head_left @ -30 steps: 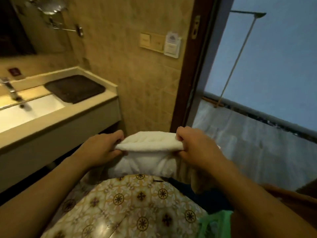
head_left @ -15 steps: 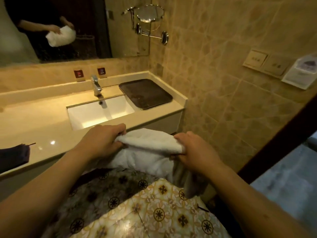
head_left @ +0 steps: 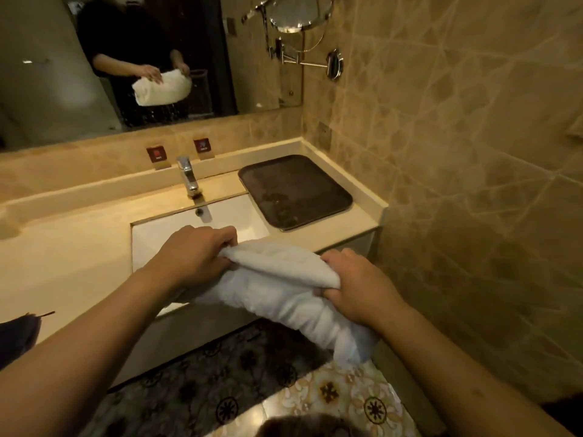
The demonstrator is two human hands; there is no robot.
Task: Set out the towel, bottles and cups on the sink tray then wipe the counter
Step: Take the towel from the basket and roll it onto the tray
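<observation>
A folded white towel hangs between my two hands over the front edge of the counter. My left hand grips its left end and my right hand grips its right end. The dark brown tray lies bare on the beige counter, to the right of the white sink basin and beyond the towel. No bottles or cups are in view.
A chrome tap stands behind the basin, with two small red signs at the wall. A wall mirror and a round swing-arm mirror hang above. A dark cloth lies at the counter's left edge. Tiled wall closes the right side.
My view has swung left from the doorway to face the sink. Both hands have carried the towel forward, and it is now over the counter's front edge.
</observation>
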